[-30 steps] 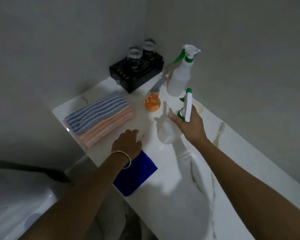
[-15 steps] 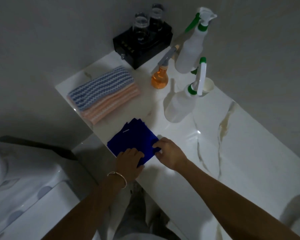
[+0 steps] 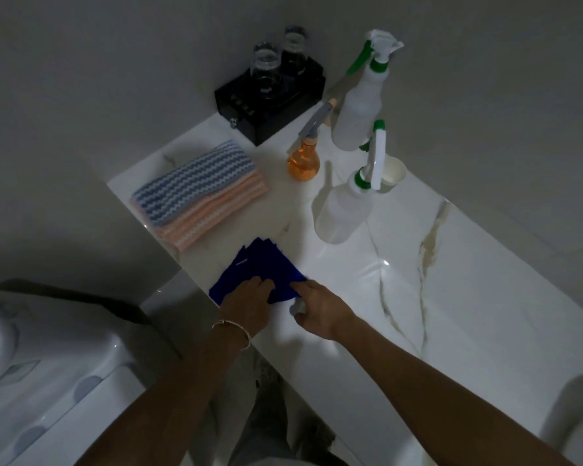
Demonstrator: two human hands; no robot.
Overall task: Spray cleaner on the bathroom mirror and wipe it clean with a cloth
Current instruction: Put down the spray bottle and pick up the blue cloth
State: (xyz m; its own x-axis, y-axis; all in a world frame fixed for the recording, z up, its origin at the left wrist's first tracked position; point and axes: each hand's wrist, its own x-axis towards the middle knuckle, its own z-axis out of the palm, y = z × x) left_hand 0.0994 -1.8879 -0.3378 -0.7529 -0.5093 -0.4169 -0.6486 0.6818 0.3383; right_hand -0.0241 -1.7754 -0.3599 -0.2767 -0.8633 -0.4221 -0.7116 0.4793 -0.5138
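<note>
A folded dark blue cloth [image 3: 260,269] lies at the near edge of the white marble counter [image 3: 451,297]. My left hand [image 3: 246,306] rests on its near corner with fingers laid over it. My right hand [image 3: 318,306] pinches the cloth's right edge with its fingertips. A white spray bottle with a green collar [image 3: 345,205] stands free on the counter beyond the cloth. A taller white spray bottle [image 3: 362,102] stands at the wall behind it. No mirror shows in the head view.
A small orange spray bottle [image 3: 303,159], a white cup [image 3: 392,171], folded striped towels [image 3: 199,190] and a black tray with two glasses [image 3: 271,92] sit at the counter's far end. A white toilet [image 3: 41,375] is at the lower left, a basin rim [image 3: 572,418] lower right.
My right hand let go of the near spray bottle, which now stands on the counter, and came down to the blue cloth. My left hand stayed at the cloth.
</note>
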